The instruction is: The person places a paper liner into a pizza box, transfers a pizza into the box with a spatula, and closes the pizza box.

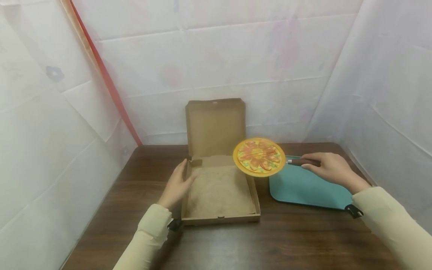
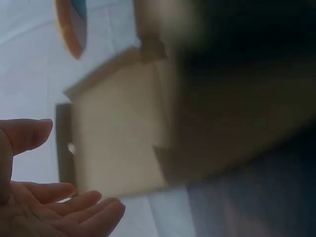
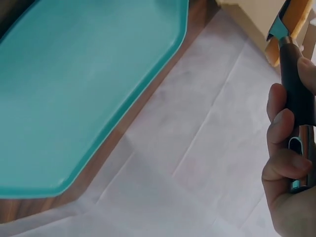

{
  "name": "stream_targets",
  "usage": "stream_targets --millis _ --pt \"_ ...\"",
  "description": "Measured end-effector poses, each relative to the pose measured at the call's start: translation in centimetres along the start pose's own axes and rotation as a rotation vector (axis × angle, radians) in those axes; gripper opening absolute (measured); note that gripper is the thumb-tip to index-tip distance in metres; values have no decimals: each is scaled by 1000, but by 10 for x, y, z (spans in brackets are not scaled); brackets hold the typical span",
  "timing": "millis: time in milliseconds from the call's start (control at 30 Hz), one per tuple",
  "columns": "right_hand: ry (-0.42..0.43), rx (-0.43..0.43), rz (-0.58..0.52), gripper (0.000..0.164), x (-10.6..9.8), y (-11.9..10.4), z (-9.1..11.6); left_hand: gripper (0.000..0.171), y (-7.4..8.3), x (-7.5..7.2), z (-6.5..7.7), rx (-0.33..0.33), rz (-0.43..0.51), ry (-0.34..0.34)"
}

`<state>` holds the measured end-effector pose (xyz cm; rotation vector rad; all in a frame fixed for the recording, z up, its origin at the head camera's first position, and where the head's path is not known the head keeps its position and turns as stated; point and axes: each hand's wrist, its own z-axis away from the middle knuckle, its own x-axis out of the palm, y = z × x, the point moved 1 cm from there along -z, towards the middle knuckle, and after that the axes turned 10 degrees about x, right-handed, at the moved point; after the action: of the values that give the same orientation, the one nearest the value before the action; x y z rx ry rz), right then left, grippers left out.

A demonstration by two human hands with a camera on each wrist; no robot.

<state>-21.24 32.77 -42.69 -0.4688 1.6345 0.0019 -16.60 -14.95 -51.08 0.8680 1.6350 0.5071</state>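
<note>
My right hand (image 1: 330,167) grips the dark handle (image 3: 296,91) of a pizza server, fingers wrapped around it. On the server's blade, mostly hidden beneath, rides a round pizza (image 1: 259,157) with a yellow rim and red and green toppings. It is held up in the air, overlapping the right edge of an open cardboard pizza box (image 1: 221,217) in the head view. Beside the box's left wall is my left hand (image 1: 176,185), thumb and fingers spread, holding nothing. In the left wrist view its fingers (image 2: 101,217) are relaxed, with the box behind them.
A teal tray (image 1: 303,187) lies on the brown wooden table (image 1: 216,249), right of the box and under my right hand. The raised box lid (image 1: 216,127) stands near the back cloth (image 1: 216,63). White cloth also hangs at both sides.
</note>
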Motion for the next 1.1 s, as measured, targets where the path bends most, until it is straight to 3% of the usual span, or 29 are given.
stream_targets --millis 233,600,800,1100 --pt "-19 4 -27 45 12 -14 -10 71 -26 3 2 -67 -13 -28" --pt "-82 -32 -64 37 46 -37 -25 67 -44 9 7 -119 -66 -86" --pt "-106 -68 -63 30 59 -48 -28 62 -47 13 8 -130 -71 -102" --pt "-98 -91 -30 33 59 -51 -27 50 -31 17 -11 -78 -76 -158"
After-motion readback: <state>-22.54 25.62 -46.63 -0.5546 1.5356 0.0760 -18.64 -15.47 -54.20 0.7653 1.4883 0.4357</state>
